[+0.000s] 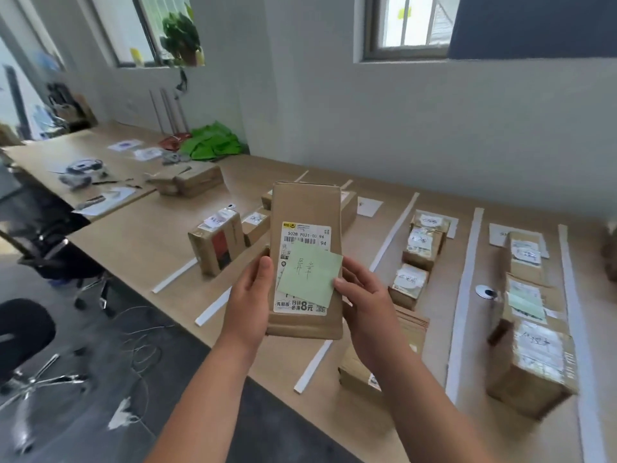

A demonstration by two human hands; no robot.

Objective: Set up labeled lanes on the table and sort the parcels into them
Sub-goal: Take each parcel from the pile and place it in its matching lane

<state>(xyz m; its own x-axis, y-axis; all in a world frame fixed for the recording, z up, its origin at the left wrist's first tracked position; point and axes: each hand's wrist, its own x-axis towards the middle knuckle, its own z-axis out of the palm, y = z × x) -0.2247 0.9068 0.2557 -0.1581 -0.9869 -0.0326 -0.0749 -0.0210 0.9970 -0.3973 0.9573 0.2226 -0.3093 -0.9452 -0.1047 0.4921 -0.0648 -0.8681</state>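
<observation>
I hold a flat brown parcel (305, 208) upright above the table, its white shipping label facing me. A green sticky note (309, 279) with handwriting lies on the label. My left hand (248, 302) grips the parcel's left edge. My right hand (364, 302) grips the right edge, thumb on the note. White strips (462, 305) split the wooden table (140, 242) into lanes. Labeled brown parcels sit in the lanes: one at the left (217, 243), a row in the middle (422, 248) and larger boxes at the right (531, 359).
Paper lane labels (369, 207) lie at the far ends of the lanes. Another parcel (197, 178), green bags (212, 143) and clutter sit on the table's far left. Office chairs (50, 248) and loose cables (140, 342) stand on the floor at left. A wall runs behind the table.
</observation>
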